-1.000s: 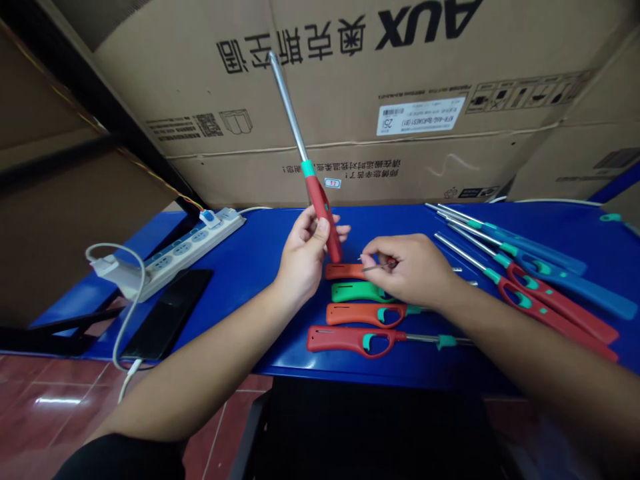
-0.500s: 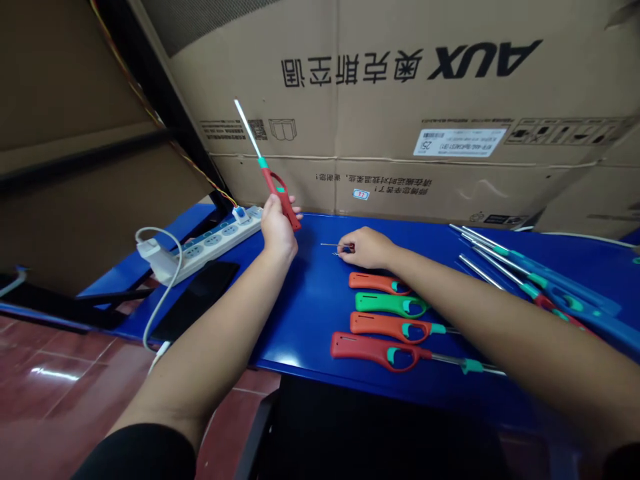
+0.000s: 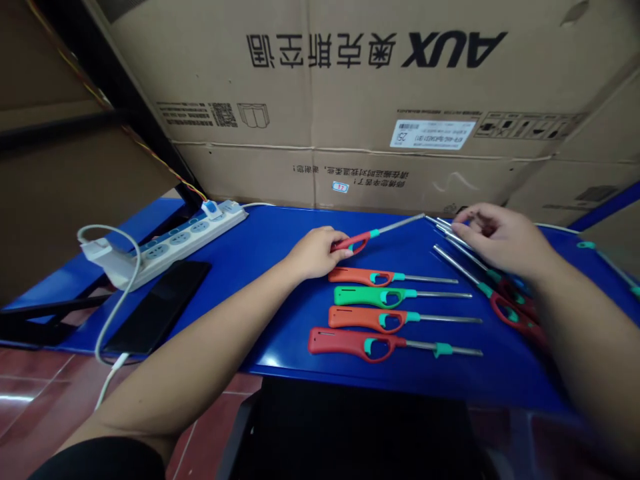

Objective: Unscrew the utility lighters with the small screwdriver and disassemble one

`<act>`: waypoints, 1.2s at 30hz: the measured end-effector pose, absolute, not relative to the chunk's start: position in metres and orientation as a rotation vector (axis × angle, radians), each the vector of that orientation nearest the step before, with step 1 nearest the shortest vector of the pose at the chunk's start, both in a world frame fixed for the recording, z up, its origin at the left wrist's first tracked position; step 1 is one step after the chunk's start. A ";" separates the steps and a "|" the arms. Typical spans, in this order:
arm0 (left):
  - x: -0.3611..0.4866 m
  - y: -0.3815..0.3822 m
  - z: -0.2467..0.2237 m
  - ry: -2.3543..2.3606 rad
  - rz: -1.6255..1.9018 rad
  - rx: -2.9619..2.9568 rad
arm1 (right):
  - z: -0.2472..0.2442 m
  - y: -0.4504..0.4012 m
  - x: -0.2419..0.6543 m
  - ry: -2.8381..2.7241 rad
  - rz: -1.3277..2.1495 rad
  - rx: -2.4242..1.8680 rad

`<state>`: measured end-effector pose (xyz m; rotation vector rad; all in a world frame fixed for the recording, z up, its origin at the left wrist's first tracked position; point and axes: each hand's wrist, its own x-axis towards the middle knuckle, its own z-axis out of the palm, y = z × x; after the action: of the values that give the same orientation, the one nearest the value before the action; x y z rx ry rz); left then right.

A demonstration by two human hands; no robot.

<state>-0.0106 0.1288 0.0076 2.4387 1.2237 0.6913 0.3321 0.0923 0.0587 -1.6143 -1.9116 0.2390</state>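
Left hand closed round the handle of a red lighter, metal tube pointing toward the right hand, which is half-curled over a fan of lighters, can't tell if gripping anything. Four lighters in a row on the near side of the left hand; power strip and phone off to its left.

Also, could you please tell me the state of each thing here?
Left hand: closed around red lighter
Right hand: half curled, contents unclear
Row of four lighters: lying flat
Right-hand lighters: loosely bunched
Power strip: blue plug inserted
Phone: lying flat, face dark
Cardboard: printing upside down
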 end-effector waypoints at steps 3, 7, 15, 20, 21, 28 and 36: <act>0.000 0.126 0.006 1.120 0.560 2.484 | 0.053 0.059 0.360 -1.880 0.237 -1.834; 0.003 0.130 0.004 1.018 0.410 2.583 | 0.037 0.005 0.354 -2.119 0.163 -1.684; 0.006 0.100 0.019 0.884 0.129 2.650 | 0.016 -0.029 0.390 -2.160 -0.346 -1.719; 0.012 0.077 0.022 0.761 -0.143 2.639 | -0.005 -0.048 0.414 -2.089 -0.432 -1.841; 0.014 0.075 0.021 0.768 -0.135 2.640 | -0.010 -0.051 0.413 -2.061 -0.408 -1.926; 0.024 0.080 0.012 0.828 -0.054 2.625 | 0.001 -0.043 0.395 -1.869 -0.251 -1.944; 0.035 0.080 0.014 0.688 0.762 2.413 | 0.059 0.009 0.279 -1.717 0.081 -1.595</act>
<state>0.0347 0.0798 0.0136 2.4134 0.6881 0.7616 0.2792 0.0090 0.0588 -1.5953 -1.7167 0.0813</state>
